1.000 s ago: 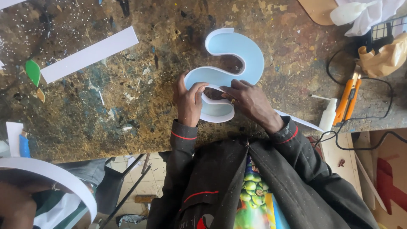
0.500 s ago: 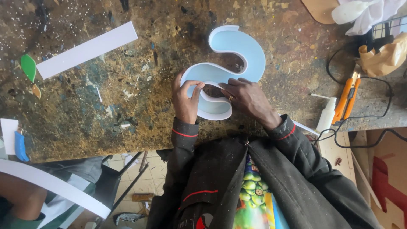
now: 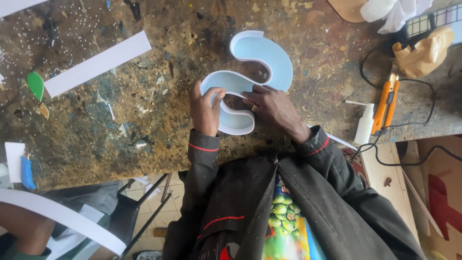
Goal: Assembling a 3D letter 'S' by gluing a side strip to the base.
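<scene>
A pale blue S-shaped letter (image 3: 262,53) with a white rim lies flat on the stained worktable (image 3: 120,106). My left hand (image 3: 204,106) presses on the lower left curve of the letter, fingers curled over its edge strip. My right hand (image 3: 272,106), a ring on one finger, pinches the white rim at the letter's middle bend. Both hands grip the letter close together near the table's front edge.
A long white strip (image 3: 96,63) lies at the upper left. A white glue bottle (image 3: 363,124), two orange utility knives (image 3: 386,103) and black cables (image 3: 409,144) sit at the right. Another person's arm (image 3: 29,231) and a curved white strip (image 3: 62,219) show at the lower left.
My left hand has shifted slightly up along the lower curve. The view has drifted a little; the letter stays in place. The other person's curved strip has moved at the lower left.
</scene>
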